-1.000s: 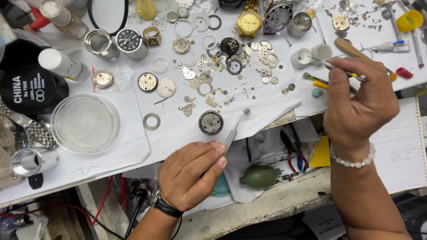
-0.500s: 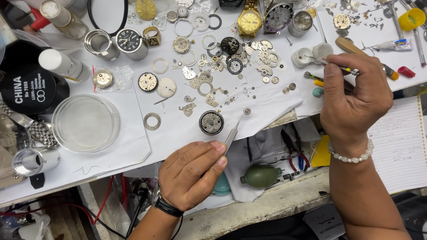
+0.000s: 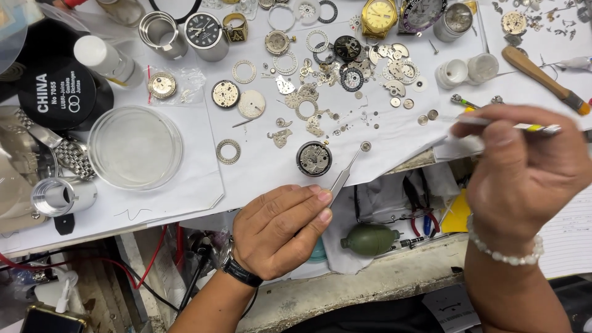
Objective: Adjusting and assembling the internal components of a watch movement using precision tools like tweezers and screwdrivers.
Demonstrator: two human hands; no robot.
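Across the white paper sheet [image 3: 185, 185] covering the tabletop, tiny watch parts are lying scattered: gears, rings and dials crowding toward the far edge, a gold watch [image 3: 379, 13] sitting at the far side, a clear glass dish [image 3: 134, 147] resting toward the left end beside a black round tin [image 3: 58, 92]. Below the near edge, a green rubber blower [image 3: 370, 238] is lying on a lower ledge among cables.

Near the middle of the near edge, the left hand [image 3: 280, 231] is curling its fingers closed around steel tweezers [image 3: 346, 172], gripping them between thumb and forefingers. The tips are reaching up to a small round part just beside the watch movement [image 3: 314, 158], which is sitting on the paper close to the near edge.

Over the right end, the right hand [image 3: 524, 172] is hovering above the tabletop, its fingers pinching a slender pen-like tool [image 3: 512, 126] that is pointing left, its shaft blurred. A wooden-handled brush [image 3: 539, 71] is lying beyond it.

Whether the tweezer tips are actually gripping the small part is hard to tell. The right hand is hiding whatever lies beneath it, and the far-edge items are cut off by the frame.
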